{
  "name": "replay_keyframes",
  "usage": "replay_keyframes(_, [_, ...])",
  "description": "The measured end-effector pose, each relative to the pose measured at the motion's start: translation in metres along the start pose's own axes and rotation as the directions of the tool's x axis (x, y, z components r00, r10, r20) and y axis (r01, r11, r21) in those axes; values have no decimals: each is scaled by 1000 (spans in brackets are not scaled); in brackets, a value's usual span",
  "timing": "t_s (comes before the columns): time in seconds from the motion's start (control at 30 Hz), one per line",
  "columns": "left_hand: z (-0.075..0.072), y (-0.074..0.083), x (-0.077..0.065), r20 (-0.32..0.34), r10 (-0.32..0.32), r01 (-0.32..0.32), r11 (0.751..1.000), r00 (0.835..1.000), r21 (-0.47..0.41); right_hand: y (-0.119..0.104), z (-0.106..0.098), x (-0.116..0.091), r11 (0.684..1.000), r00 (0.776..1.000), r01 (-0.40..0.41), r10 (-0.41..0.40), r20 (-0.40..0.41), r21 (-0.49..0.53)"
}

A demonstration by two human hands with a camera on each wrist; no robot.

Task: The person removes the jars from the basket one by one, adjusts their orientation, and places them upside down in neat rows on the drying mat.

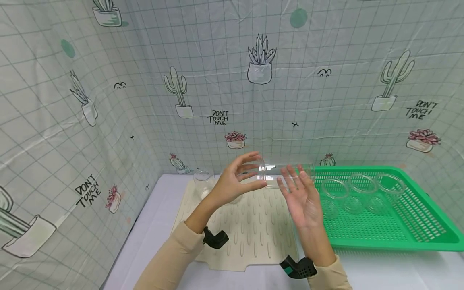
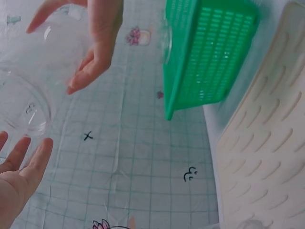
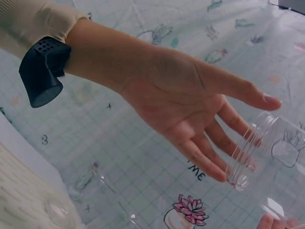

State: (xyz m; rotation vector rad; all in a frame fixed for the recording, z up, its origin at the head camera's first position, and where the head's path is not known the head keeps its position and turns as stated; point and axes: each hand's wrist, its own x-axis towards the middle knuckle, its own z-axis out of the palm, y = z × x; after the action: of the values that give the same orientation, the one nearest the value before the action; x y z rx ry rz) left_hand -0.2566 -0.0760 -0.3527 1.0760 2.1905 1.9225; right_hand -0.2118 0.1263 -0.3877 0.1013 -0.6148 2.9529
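A clear jar (image 1: 272,171) with a ridged mouth lies sideways in the air between my two hands. My right hand (image 1: 306,205) holds its base end, fingers along one side and thumb opposite. Around the mouth end my left hand (image 1: 230,181) spreads its fingers and thumb, fingertips right at the rim. The left wrist view has the left fingertips (image 2: 40,155) just beside the jar's ring (image 2: 44,117), with the right hand (image 2: 102,40) farther up. In the right wrist view, the left fingers overlap the ridged mouth (image 3: 245,155), the thumb apart from it.
A green slotted basket (image 1: 409,245) stands at right with several clear jars inside, including a front one with a round rim (image 1: 335,196). A cream drying mat (image 1: 253,241) lies below my hands. Another clear jar (image 1: 204,176) stands at its back left, before the patterned curtain (image 1: 275,108).
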Motion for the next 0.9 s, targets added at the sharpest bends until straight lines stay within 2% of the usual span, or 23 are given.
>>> replay_keyframes(0.1, [-5,0,-3,-20,20,-19,999,1000,37,0,-2,1,1000,1000,-1,0,-8,-8])
replay_keyframes(0.3, [-19,2,-14,-73,31,-17,982,997,189,0,-7,6,998,1000,-13,12,-11,-54])
replay_keyframes(0.5, [-34,8,-26,-143,-18,58,957,990,284,-1,-9,12,996,999,-24,22,-30,-82])
replay_keyframes(0.6, [-41,19,-34,-171,-51,102,947,984,305,-1,-9,15,993,999,-21,17,-30,-114])
replay_keyframes(0.7, [-48,27,-41,-192,-59,119,941,980,317,0,-9,18,990,1000,-16,13,-27,-140])
replay_keyframes(0.73, [-51,26,-44,-199,-55,118,939,978,322,0,-10,19,990,999,-15,11,-32,-140])
replay_keyframes(0.9, [-70,-2,-58,-242,-37,125,925,970,360,0,-10,27,985,996,-25,9,-89,-172])
